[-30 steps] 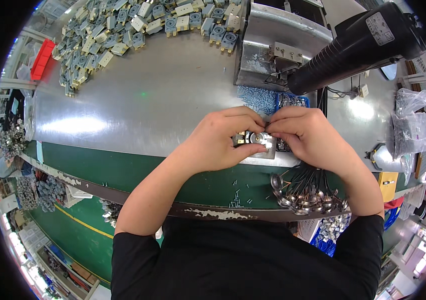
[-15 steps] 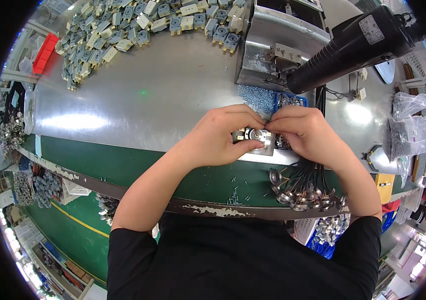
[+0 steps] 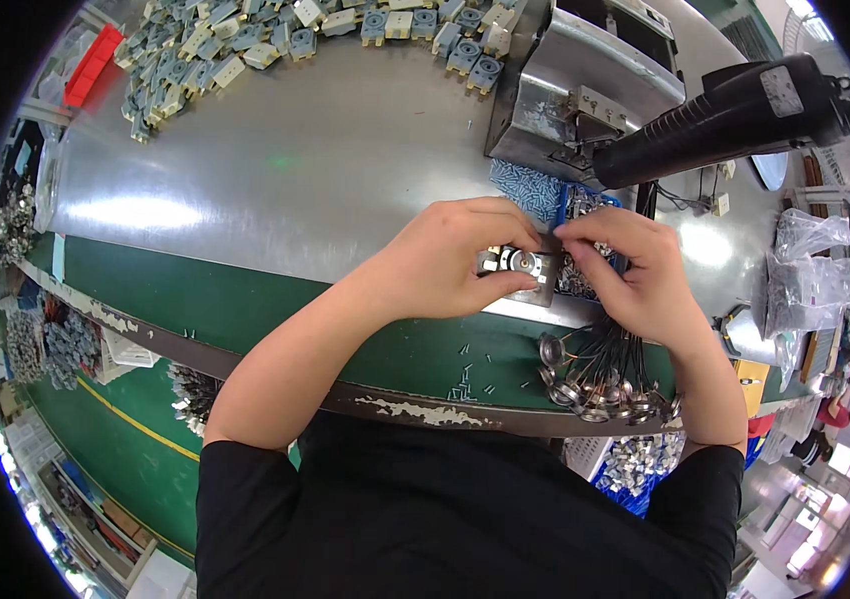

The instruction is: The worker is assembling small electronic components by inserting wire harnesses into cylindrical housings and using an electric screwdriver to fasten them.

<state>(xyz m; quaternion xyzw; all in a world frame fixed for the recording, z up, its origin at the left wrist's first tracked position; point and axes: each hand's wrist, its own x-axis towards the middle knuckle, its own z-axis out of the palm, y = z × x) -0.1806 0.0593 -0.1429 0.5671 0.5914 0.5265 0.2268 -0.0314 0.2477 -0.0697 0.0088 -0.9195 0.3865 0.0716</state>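
Observation:
My left hand is closed round a small metal assembly with a round centre, thumb on its near side and fingers on its far side. The assembly rests on or just above a small metal plate at the table's edge. To its right, my right hand hovers over a blue tray of small metal parts. Its thumb and forefinger are slightly apart, and I see nothing between them. Bluish screws lie heaped beside the tray. Below my right hand hang round metal discs on black wires.
A black power screwdriver slants in from the upper right beside a metal housing. Many grey and cream blocks cover the far left, near a red bin. Loose screws lie on the green front strip.
My right hand has drawn away from the assembly, to the right over the tray, and its fingers have parted. My left hand still holds the assembly. The whole view has shifted slightly.

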